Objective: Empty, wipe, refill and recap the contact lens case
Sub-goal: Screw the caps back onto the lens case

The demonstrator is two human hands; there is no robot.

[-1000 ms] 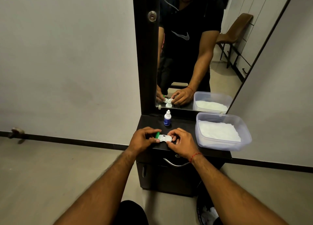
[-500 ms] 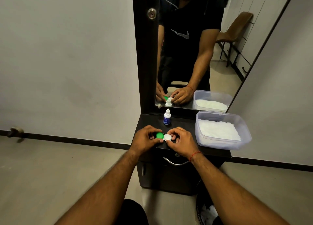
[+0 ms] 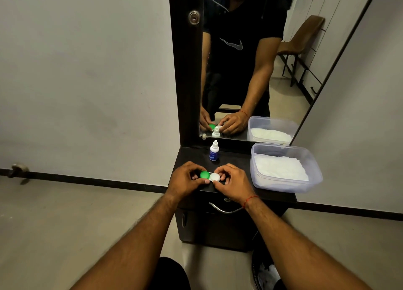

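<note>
Green cap: round green plastic cap (image 3: 204,174) on the white plastic contact lens case (image 3: 214,177)
Left hand: left hand (image 3: 185,178) fingers closed round the green cap
Right hand: right hand (image 3: 232,181) fingers pinching the case's white side

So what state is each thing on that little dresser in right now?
Contact lens case: on the dresser top, both caps on.
Green cap: gripped by left hand.
White cap: gripped by right hand.
Solution bottle: upright, capped.
Plastic tub: lidless, holding white tissues.
</note>
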